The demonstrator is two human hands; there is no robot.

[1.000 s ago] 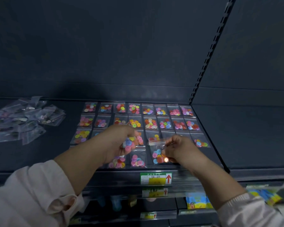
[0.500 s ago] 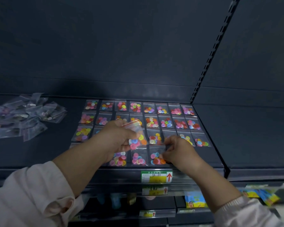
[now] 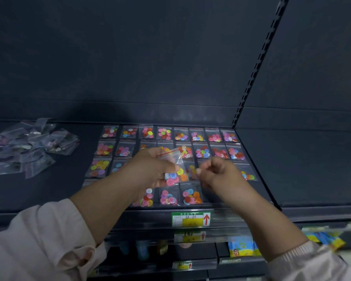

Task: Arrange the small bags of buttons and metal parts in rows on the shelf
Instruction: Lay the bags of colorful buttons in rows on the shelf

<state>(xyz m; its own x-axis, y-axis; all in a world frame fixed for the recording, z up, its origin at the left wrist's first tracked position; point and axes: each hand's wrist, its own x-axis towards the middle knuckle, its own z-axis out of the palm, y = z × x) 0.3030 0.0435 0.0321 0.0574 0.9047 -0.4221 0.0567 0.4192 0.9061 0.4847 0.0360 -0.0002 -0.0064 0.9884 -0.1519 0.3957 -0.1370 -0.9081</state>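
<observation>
The left hand (image 3: 150, 171) gripped a light, floppy, likely slippery bag of buttons (image 3: 176, 175), best pinched at its zip edge; the right hand (image 3: 221, 177) curled, seemingly empty.

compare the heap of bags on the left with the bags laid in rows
The heap of bags lies jumbled and overlapping; the row bags lie flat, side by side. The heap's contents look dull and pale; the row bags hold bright buttons. Both are small clear bags on one shelf.
</observation>
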